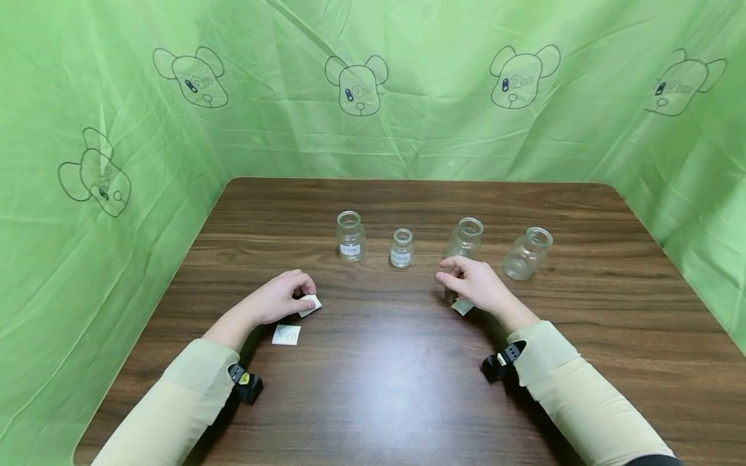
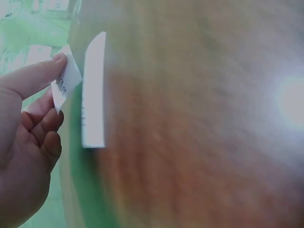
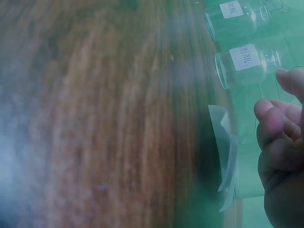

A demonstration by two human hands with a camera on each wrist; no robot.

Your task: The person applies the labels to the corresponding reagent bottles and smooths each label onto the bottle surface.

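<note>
My left hand (image 1: 274,301) pinches a small white label (image 1: 311,303) between thumb and fingers; handwriting shows on the label (image 2: 70,80) in the left wrist view. A second white label (image 1: 286,334) with writing lies on the table just below that hand. My right hand (image 1: 479,286) hovers in front of a glass jar (image 1: 464,241) without a visible label, its fingers loosely bent and holding nothing. Close under it lies a folded pale slip of paper (image 3: 225,152). The hand hides part of that jar's lower side.
A larger glass jar (image 1: 351,236) and a small glass jar (image 1: 401,248), each bearing a white handwritten label, stand toward the back of the brown wooden table (image 1: 373,395). Another open glass jar (image 1: 526,254) is at the right. A green curtain (image 1: 419,142) surrounds the table's back and sides.
</note>
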